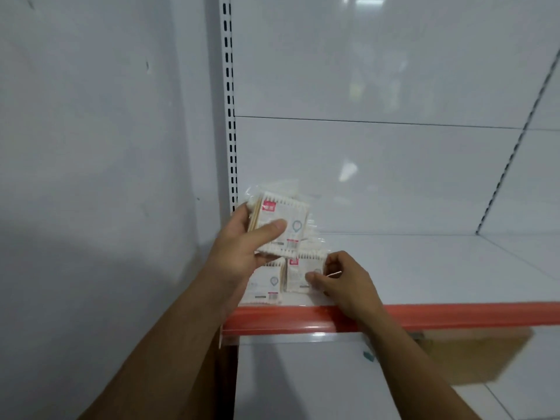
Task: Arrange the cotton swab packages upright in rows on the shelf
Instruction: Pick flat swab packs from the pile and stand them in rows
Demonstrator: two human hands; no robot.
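My left hand [245, 241] grips a small stack of cotton swab packages [291, 221], clear bags with white labels and a pink corner mark, held above the shelf's left end. Below it, two more packages stand near the shelf's front edge: one [269, 283] partly behind my left wrist, and one [303, 272] to its right. My right hand [342, 280] pinches that right package between thumb and fingers. A single loose swab stick pokes out by my right fingers.
The white shelf [424, 268] has an orange-red front strip [454, 313] and a slotted upright post [230, 116] at its left end. A grey wall lies left of the post. A lower white shelf and a brown cardboard piece [478, 353] sit beneath.
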